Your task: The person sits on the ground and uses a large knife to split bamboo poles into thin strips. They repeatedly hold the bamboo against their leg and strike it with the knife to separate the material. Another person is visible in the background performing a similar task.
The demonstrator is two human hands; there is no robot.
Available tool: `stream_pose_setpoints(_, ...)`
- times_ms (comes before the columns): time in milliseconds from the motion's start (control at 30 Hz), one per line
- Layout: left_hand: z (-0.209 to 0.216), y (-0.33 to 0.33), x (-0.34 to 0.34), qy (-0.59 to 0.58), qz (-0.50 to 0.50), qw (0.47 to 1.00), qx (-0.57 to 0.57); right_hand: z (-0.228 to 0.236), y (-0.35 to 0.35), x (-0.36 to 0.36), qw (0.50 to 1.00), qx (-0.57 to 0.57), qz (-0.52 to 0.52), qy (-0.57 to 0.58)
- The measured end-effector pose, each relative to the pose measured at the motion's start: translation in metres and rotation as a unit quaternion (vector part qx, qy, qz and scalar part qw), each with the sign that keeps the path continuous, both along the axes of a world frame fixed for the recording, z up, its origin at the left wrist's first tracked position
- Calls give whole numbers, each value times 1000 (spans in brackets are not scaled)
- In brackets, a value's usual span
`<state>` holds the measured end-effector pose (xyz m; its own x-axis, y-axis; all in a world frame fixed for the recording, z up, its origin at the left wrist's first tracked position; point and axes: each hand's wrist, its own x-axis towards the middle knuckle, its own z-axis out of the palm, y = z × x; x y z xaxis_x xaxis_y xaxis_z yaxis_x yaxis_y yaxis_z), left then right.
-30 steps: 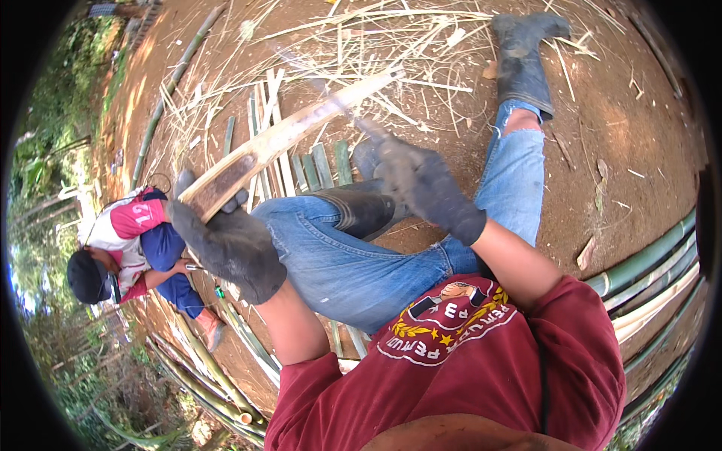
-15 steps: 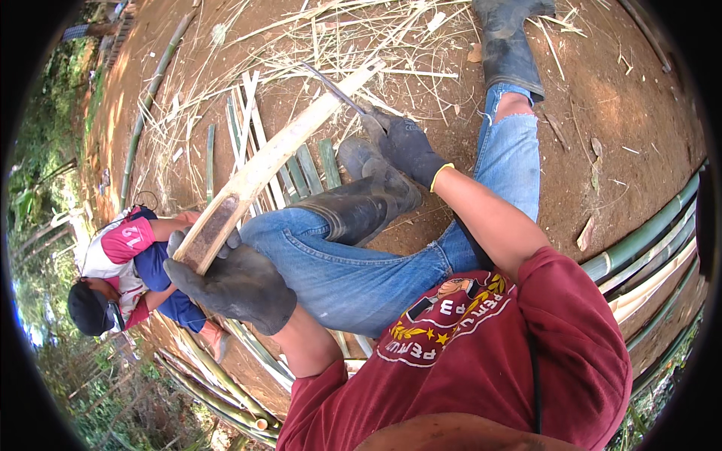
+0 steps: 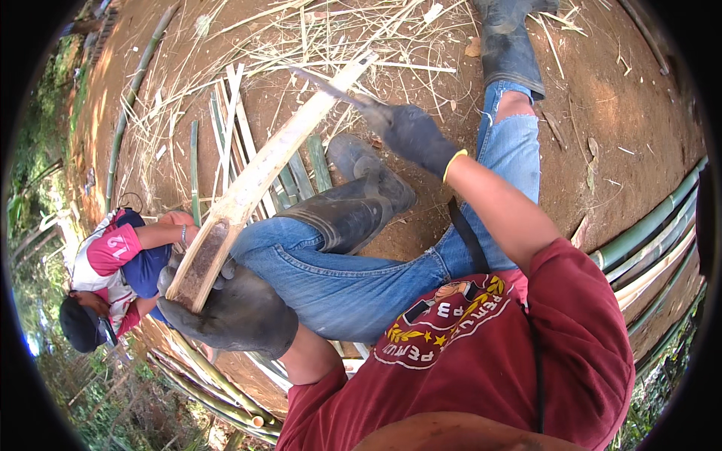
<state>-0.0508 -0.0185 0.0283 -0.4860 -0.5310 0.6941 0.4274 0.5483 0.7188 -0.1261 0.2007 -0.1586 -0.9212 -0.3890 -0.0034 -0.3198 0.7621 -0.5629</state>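
Left hand [image 3: 244, 316], dark-gloved, grips the lower end of the pale bamboo piece [image 3: 263, 177], thumb one side, fingertips showing on the other, just by the brown patch. Right hand [image 3: 414, 135], also gloved, is closed on a knife [image 3: 325, 84] (handle mostly hidden in the fist). Blade crosses the piece near its far end; cannot tell if it touches. Piece slants up and away over the bent leg in jeans [image 3: 323, 278]. Versus half a second ago: held end sits lower and further left in view, far tip a little higher and left, right hand slightly higher, blade across the piece in both. One second ago the blade was a blur; now sharper. Green slats [image 3: 319, 164] and loose shavings [image 3: 361, 41] lie on the ground beyond; co-worker [image 3: 113, 255] crouches at left.
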Motion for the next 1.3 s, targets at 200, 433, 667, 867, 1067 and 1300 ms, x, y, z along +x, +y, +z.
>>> stream_pose_setpoints(200,4,-4,-3,-118,29,968,-218,61,-18,13,981,-161,97,56)
stream_pose_setpoints(433,23,27,-16,-86,-187,948,244,91,-38,28,980,-115,148,69)
stream_pose_setpoints(667,23,28,-18,-121,-84,979,142,-5,-17,-8,989,-126,-56,-60)
stream_pose_setpoints(867,17,22,-13,-85,-169,953,236,100,-61,38,962,-240,119,52)
stream_pose_setpoints(1067,15,8,-15,-74,-70,953,285,49,-45,34,977,-168,68,111)
stream_pose_setpoints(1300,-5,-6,-6,-44,-56,997,28,118,-64,47,974,-215,65,33)
